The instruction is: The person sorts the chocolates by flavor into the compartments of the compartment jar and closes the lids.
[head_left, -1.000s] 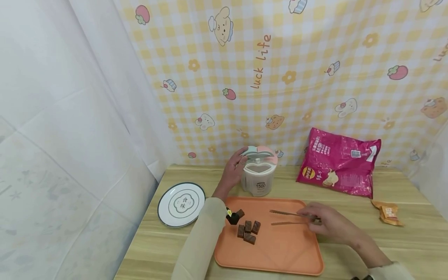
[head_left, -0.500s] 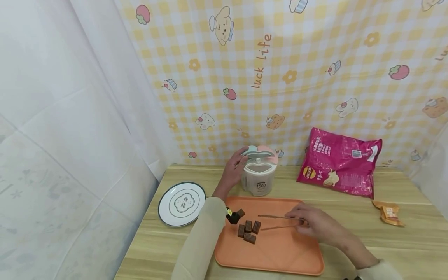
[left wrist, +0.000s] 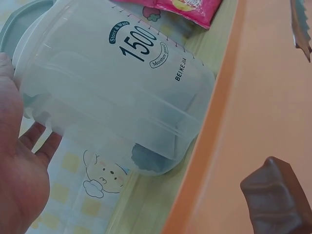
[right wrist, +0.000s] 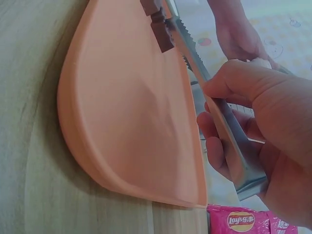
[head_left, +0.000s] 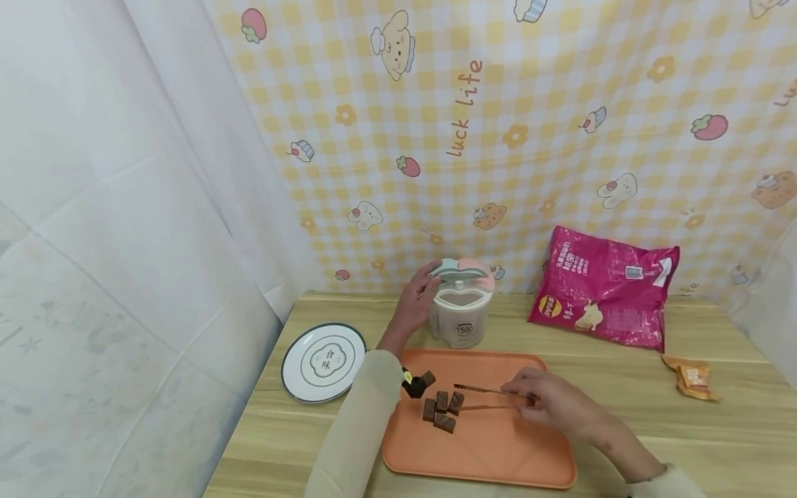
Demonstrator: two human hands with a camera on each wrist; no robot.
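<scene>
My right hand (head_left: 551, 401) grips metal tongs (right wrist: 229, 131) over the orange tray (head_left: 492, 456), thumb on one arm and fingers curled round the other. Their serrated tips stand apart, right at the nearest of several chocolate pieces (head_left: 444, 423) in the head view. Another chocolate (left wrist: 275, 200) lies by the left sleeve. Behind the tray stands a clear storage container (head_left: 462, 325) marked 1500, its green and pink lid (head_left: 474, 271) raised. My left hand (head_left: 416, 301) holds it at the upper left side, fingertips at the lid's green part; some fingers are hidden behind the container.
A white plate (head_left: 305, 373) with a dark rim lies left of the tray. At the back right a pink chip bag (head_left: 610, 290) leans against the patterned cloth. A small orange packet (head_left: 692, 379) lies at the right.
My right hand has moved left across the tray, bringing the tongs' tips up to the chocolate pieces. The left hand and the container have stayed put.
</scene>
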